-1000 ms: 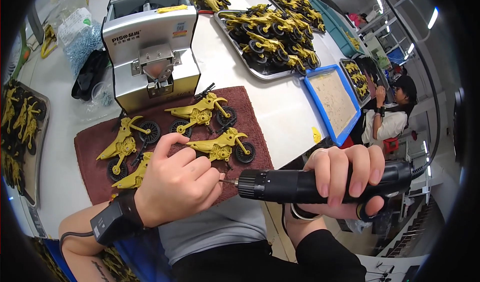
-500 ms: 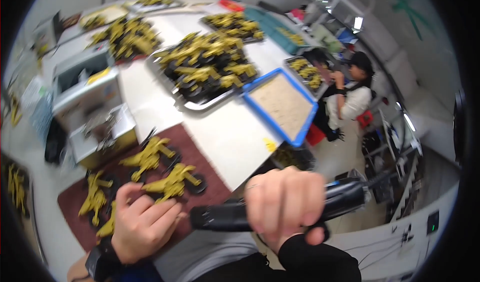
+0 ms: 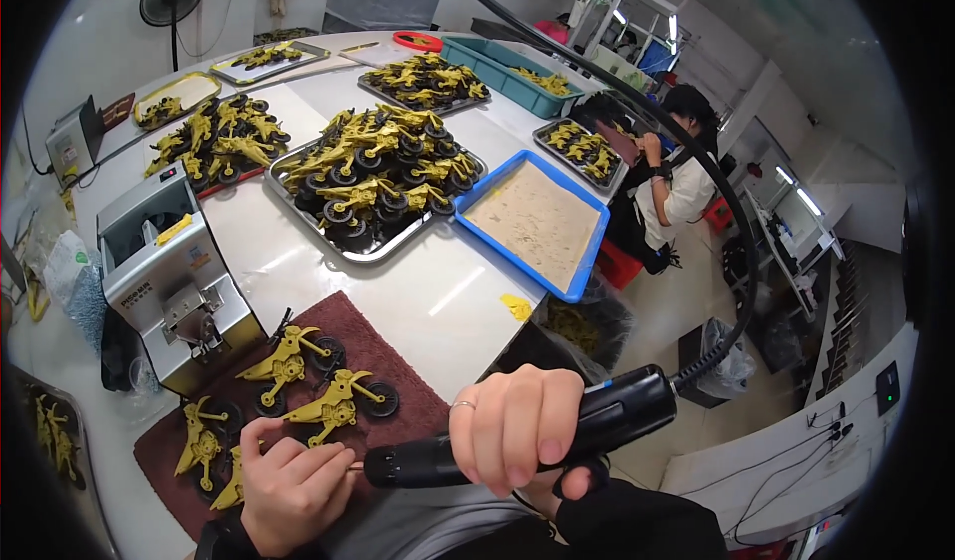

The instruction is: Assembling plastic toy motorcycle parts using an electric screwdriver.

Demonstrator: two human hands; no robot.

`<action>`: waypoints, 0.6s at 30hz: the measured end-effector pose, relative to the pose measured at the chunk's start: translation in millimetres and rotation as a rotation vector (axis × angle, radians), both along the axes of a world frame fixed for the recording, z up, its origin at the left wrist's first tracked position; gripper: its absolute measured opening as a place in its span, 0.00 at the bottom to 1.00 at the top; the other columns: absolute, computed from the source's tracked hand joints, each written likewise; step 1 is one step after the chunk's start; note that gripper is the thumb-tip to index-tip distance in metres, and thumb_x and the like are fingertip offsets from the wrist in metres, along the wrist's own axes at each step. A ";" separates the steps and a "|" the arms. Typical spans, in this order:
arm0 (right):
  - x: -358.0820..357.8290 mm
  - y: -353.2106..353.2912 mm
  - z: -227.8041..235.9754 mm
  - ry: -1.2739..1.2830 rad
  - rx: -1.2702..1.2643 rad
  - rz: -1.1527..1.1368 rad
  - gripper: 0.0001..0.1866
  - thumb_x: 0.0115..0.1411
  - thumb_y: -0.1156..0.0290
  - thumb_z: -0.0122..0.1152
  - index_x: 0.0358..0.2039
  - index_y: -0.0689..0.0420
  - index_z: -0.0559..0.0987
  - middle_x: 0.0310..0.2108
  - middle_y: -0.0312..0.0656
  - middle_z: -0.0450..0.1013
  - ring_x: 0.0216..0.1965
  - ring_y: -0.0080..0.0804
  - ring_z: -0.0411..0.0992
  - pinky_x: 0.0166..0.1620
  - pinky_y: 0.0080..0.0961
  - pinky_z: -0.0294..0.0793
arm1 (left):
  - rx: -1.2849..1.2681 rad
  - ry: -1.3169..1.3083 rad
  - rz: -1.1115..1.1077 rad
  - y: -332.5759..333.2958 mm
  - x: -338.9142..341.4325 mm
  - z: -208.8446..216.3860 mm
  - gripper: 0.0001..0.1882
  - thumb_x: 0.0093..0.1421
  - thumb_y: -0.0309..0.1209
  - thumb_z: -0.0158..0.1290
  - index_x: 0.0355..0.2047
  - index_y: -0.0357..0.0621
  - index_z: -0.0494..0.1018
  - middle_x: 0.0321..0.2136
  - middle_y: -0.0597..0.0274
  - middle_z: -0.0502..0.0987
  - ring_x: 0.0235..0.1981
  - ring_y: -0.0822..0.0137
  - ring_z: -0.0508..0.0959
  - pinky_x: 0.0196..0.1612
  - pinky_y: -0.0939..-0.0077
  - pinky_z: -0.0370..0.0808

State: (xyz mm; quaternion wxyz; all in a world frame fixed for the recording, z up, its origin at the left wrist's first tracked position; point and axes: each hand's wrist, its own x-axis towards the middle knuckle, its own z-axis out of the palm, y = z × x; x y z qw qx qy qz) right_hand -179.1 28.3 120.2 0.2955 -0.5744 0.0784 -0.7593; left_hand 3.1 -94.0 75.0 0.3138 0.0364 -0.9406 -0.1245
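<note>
My right hand (image 3: 517,426) is wrapped round a black electric screwdriver (image 3: 629,406), its nose pointing left and its cable rising from the rear end. My left hand (image 3: 298,485) has its fingers curled together at the thin metal bit (image 3: 355,468); anything they pinch there is hidden. Beyond the left hand, a maroon towel (image 3: 343,326) carries several yellow toy motorcycles with black wheels. One toy motorcycle (image 3: 333,409) lies right behind the left fingers, and another toy motorcycle (image 3: 284,361) is farther back. A third toy motorcycle (image 3: 202,441) sits to the left.
A silver screw feeder machine (image 3: 164,291) stands left of the towel. Farther back are a metal tray (image 3: 373,254) heaped with toy motorcycles, a blue-rimmed tray (image 3: 572,286) and a teal bin (image 3: 477,61). The black cable (image 3: 731,212) arches along the right. A co-worker (image 3: 686,177) sits at the right.
The screwdriver and my right hand have moved left and slightly down, bringing its bit to my left fingers. My left hand has shifted slightly downward. The view has tilted and become sharper.
</note>
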 end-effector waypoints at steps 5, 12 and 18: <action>5.3 2.8 -1.1 0.005 0.021 -0.010 0.13 0.50 0.67 0.63 0.29 0.57 0.69 0.23 0.42 0.71 0.17 0.31 0.71 0.26 0.27 0.71 | -0.005 -0.007 -0.003 1.2 1.9 -2.7 0.08 0.40 0.31 0.59 0.24 0.48 0.77 0.24 0.74 0.76 0.20 0.74 0.69 0.46 0.62 0.62; -1.5 -3.1 7.8 0.073 0.084 -0.047 0.14 0.52 0.68 0.61 0.33 0.57 0.66 0.24 0.41 0.70 0.18 0.30 0.71 0.26 0.30 0.72 | 0.110 -0.040 0.031 0.3 4.1 3.3 0.12 0.40 0.34 0.62 0.27 0.49 0.76 0.26 0.69 0.77 0.24 0.69 0.72 0.46 0.62 0.63; -3.7 -22.0 42.3 0.113 0.258 -0.236 0.16 0.52 0.66 0.59 0.35 0.57 0.63 0.27 0.38 0.62 0.18 0.26 0.64 0.28 0.24 0.61 | 0.145 -0.086 0.191 -15.6 -0.5 8.9 0.16 0.45 0.38 0.60 0.34 0.46 0.73 0.33 0.64 0.75 0.34 0.65 0.73 0.46 0.62 0.62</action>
